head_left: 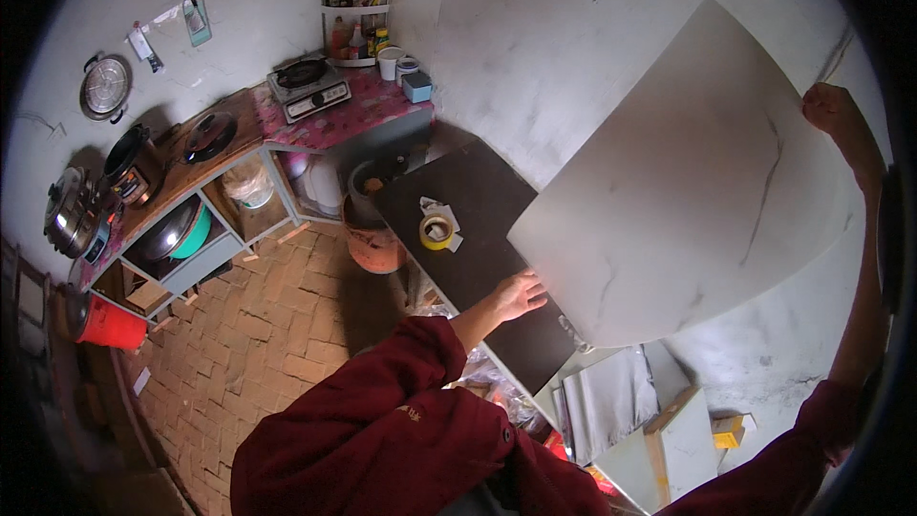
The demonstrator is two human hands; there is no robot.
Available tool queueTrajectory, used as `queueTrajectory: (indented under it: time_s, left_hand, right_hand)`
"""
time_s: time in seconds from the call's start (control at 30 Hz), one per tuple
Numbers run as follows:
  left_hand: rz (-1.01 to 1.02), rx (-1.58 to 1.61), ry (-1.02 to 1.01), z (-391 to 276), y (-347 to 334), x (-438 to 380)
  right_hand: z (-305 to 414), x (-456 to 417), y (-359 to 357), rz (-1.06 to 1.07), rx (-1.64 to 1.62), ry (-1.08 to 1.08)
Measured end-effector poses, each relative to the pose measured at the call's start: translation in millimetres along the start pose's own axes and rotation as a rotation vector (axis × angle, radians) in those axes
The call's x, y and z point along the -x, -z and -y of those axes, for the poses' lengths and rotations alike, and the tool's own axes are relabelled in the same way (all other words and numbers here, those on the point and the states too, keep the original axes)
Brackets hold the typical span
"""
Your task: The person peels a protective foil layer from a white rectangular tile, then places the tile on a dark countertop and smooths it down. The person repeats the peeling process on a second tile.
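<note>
A large, flexible white sheet (666,179) with grey marble-like veins stands bowed in front of the wall. At its far right edge, my right hand (831,106) is closed with the sheet's edge in its grip. My left hand (521,294) is beside the sheet's lower left edge, over a dark tabletop (494,229). Its fingers are spread and appear to hold nothing; whether the fingertips touch the sheet is unclear. A yellow roll of tape (435,231) lies on the dark top, with white scraps (451,216) around it.
Below the sheet are a silvery folded sheet (609,401), a pale panel (684,444) and a yellow box (728,431). An orange bucket (374,247) stands by the tabletop's left end. A low cabinet (208,251) bears cookers and a portable gas stove (308,89). The floor is brick (265,344).
</note>
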State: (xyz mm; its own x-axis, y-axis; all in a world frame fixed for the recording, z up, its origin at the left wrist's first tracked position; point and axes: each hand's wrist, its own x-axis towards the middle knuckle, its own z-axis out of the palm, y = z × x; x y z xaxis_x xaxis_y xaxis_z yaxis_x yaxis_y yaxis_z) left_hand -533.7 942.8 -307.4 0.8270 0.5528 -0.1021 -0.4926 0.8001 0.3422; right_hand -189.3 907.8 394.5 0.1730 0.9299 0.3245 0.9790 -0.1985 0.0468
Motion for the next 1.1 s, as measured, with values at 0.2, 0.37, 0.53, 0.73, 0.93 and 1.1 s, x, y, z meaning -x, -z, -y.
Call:
queueTrajectory:
  time_s: [0.2,0.37,0.53,0.73,0.93,1.1]
  left_hand:
    - [-0.178,0.078,-0.090,-60.7,19.2,-28.0]
    - [-0.236,0.051,0.030,-74.9,40.6,-74.1]
    - [-0.260,0.105,0.018,-124.1,76.7,-110.3]
    - [-0.346,-0.017,0.097,-216.5,129.8,-180.1]
    - [-0.320,-0.040,0.189,-275.8,186.9,-258.0]
    - [-0.456,-0.018,0.163,-307.0,230.0,-299.6]
  right_hand:
    - [137.6,-1.0,-33.4,0.047,-0.070,0.091]
    - [115.4,-18.5,-48.6,-0.042,0.001,0.072]
    - [142.6,-70.8,-92.9,-0.032,0.122,-0.023]
    - [179.4,-118.8,-160.0,-0.242,0.292,0.036]
    - [246.9,-193.0,-212.6,-0.189,0.350,-0.035]
    - [283.2,-270.7,-267.3,-0.096,0.369,0.043]
